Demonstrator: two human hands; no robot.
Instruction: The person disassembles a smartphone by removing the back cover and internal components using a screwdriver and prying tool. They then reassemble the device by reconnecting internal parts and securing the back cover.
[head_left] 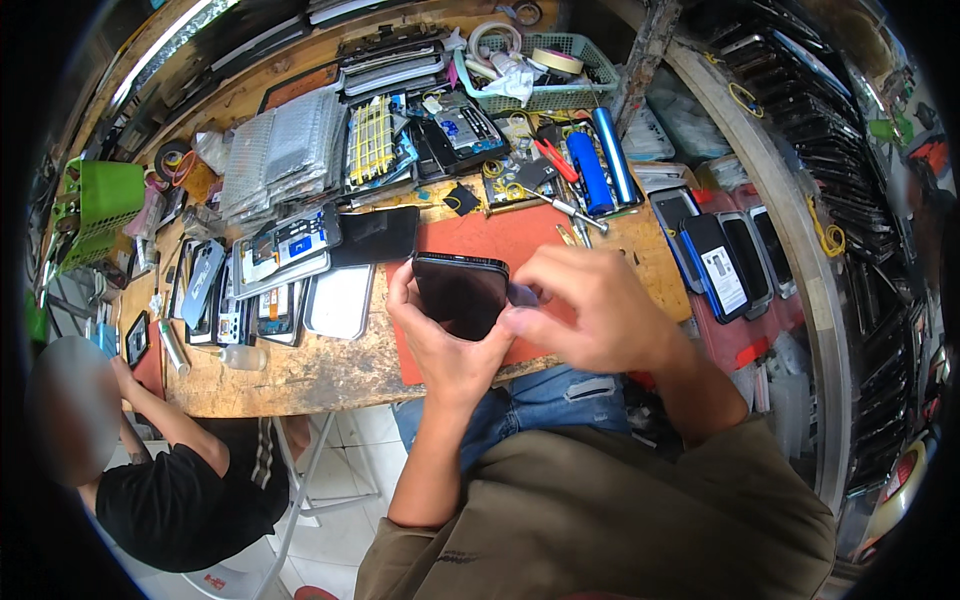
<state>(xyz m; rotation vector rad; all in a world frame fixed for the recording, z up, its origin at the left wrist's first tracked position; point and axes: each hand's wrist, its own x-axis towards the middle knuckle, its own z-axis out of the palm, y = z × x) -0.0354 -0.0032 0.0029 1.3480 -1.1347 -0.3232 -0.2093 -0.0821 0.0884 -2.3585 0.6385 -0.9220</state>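
Black phone (462,300): we have it raised over the orange-red mat (540,225), its glossy dark face up and tilted, close to the bench's front edge.
Left hand (440,345): ours is clamped around the phone's lower part, fingers on one side and thumb on the other.
Right hand (595,310): we have its fingers bent in at the phone's right edge; whether they pinch something small, we cannot tell.
Edge work: we would do best, in our judgement, to let the left palm take the load and the right fingertips press lightly and evenly, without twisting the glass.
Mat room: we have bare mat around the phone, enough, we think, to lower it flat for firmer support.
Bench (335,375) front: our jeans (545,405) sit just below this edge, so a slip here could send the phone down.
Screwdriver (570,208): it lies beyond the right hand, so we should lift clear of it when reaching forward.
Left side: a black panel (385,235) borders the mat, leaving us little sideways room there.
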